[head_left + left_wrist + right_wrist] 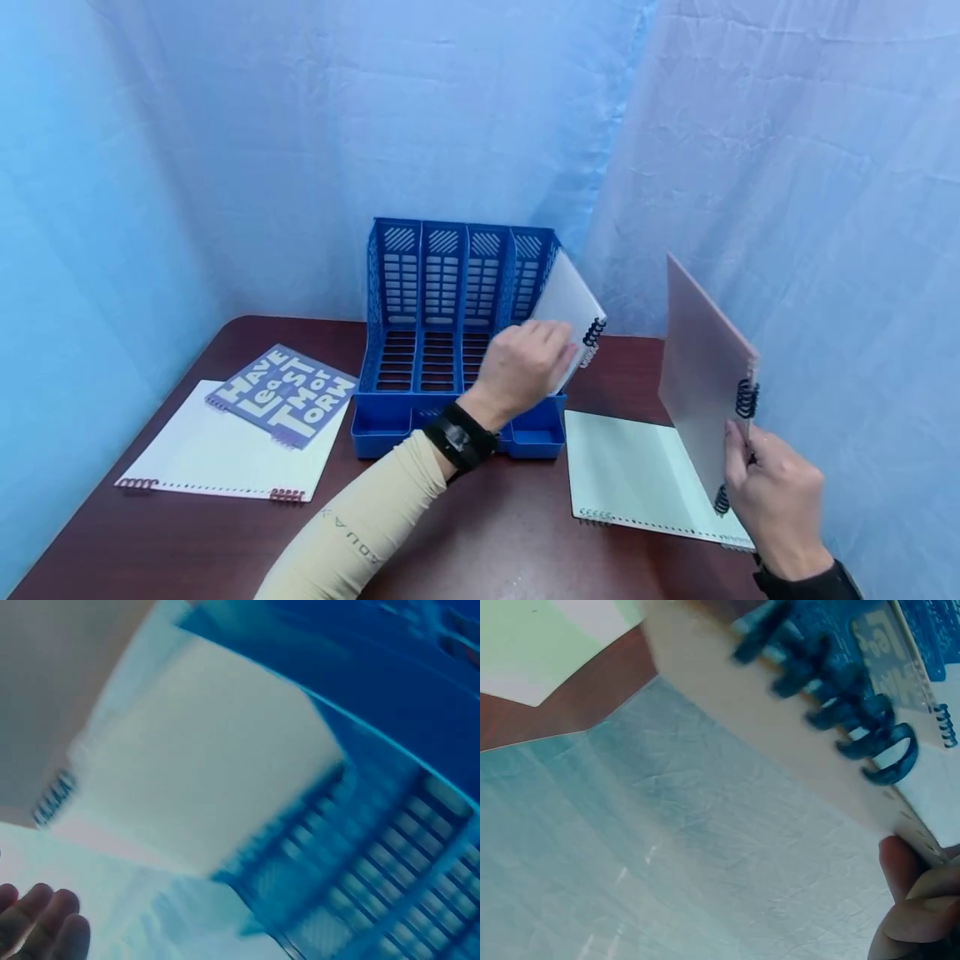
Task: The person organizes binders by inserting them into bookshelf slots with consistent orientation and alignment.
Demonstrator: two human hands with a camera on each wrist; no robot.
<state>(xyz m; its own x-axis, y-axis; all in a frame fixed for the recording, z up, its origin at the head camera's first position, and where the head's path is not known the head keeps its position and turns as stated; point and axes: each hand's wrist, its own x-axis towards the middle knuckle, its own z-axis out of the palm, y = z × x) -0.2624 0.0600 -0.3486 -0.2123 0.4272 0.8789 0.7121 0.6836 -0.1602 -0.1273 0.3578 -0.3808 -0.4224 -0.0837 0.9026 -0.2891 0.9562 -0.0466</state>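
Note:
A blue file rack [457, 398] has upright dividers, and a white spiral notebook [568, 300] with black coils leans in its rightmost slot. My left hand [525, 362] is in front of that notebook, its fingers loosely bent. In the left wrist view the fingers [49, 922] show apart from the white pages [202, 757]. At the right, my right hand [776, 492] grips the coil edge of a pinkish-grey notebook [701, 367], holding it upright above the table. Thumb and fingers [919, 900] pinch that notebook's edge [780, 742] in the right wrist view.
At the left of the dark table [480, 542], a purple notebook [288, 396] with large lettering overlaps an open white notebook [225, 458]. A pale green-white notebook [637, 475] lies at the right, partly behind the raised one. Light blue curtains [480, 108] surround the table.

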